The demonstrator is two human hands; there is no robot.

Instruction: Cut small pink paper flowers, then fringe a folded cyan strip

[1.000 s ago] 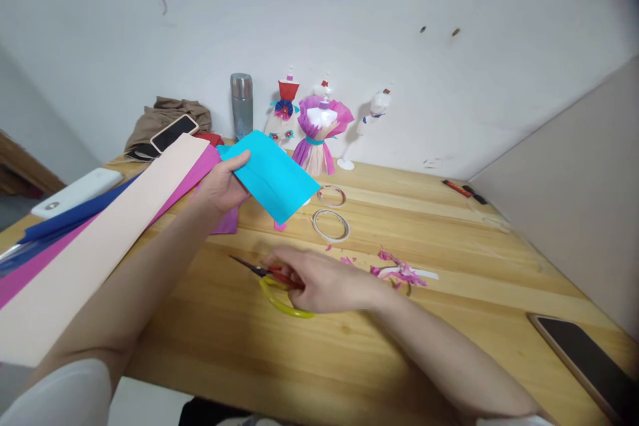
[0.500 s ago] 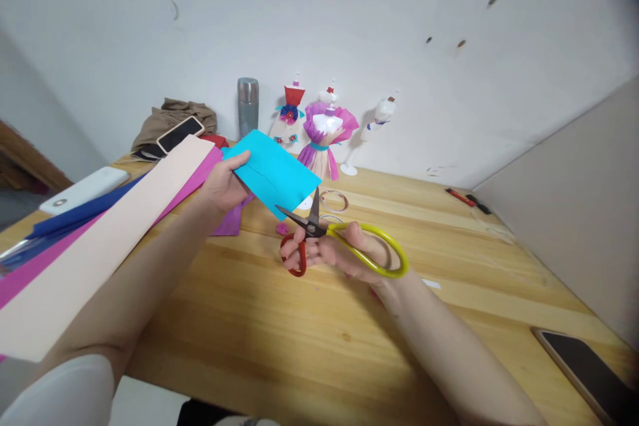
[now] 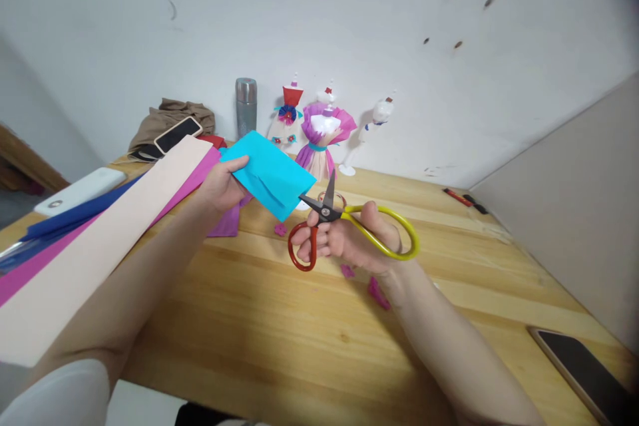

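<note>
Folded bright blue paper (image 3: 269,170) is gripped along its left side by my left hand (image 3: 224,183), thumb on top. My right hand (image 3: 349,239) holds scissors (image 3: 327,212) with one red and one yellow handle. Their dark blades are spread, one tip close to the paper's right edge; whether it touches I cannot tell. Beside my left forearm lie long strips of pale peach paper (image 3: 124,213), magenta paper (image 3: 187,186) and dark blue paper (image 3: 82,210). Purple paper (image 3: 224,223) shows below my left hand.
Small mannequins stand at the back, one in a purple dress (image 3: 319,140). A grey flask (image 3: 246,106), brown cloth (image 3: 172,120) and a phone (image 3: 178,135) are at the back left. Another phone (image 3: 579,366) lies front right, and pink scraps (image 3: 378,293) are near my right wrist.
My right hand has moved the scissors up and to the right, away from the blue paper. A crease or slit in the paper now looks wider. My left hand has barely moved.
</note>
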